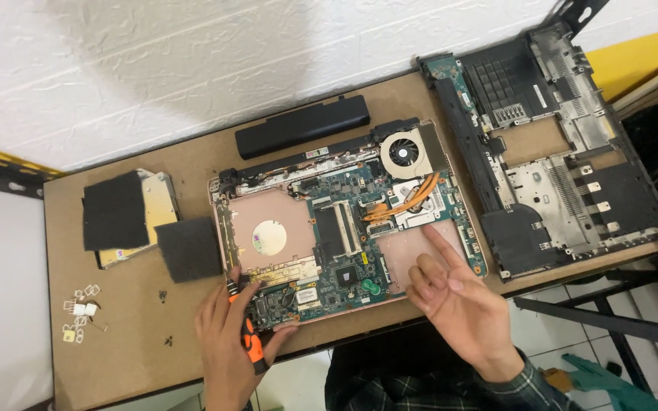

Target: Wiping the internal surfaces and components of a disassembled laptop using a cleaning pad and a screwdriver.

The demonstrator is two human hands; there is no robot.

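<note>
At the left of the desk (131, 358), small clips (79, 313), a drive (158, 202) and two foam pads (189, 249) are lying. My left hand (226, 335) is gripping an orange screwdriver (250, 342), its tip at the laptop board's (336, 236) near-left corner. My right hand (451, 293) is hovering open, forefinger pointing over the board's right side. A battery (302, 125) is lying behind; the emptied case (554, 144) is sitting far right.

Operator: two bare hands, one plaid-sleeved forearm.

The left hand (230, 335), at the lower centre of the frame, is bare, with no glove, ring or watch visible. The right hand (455, 293), at the lower right of centre, is also bare; a dark green-and-grey plaid shirt cuff (531, 384) begins at its wrist.
</note>
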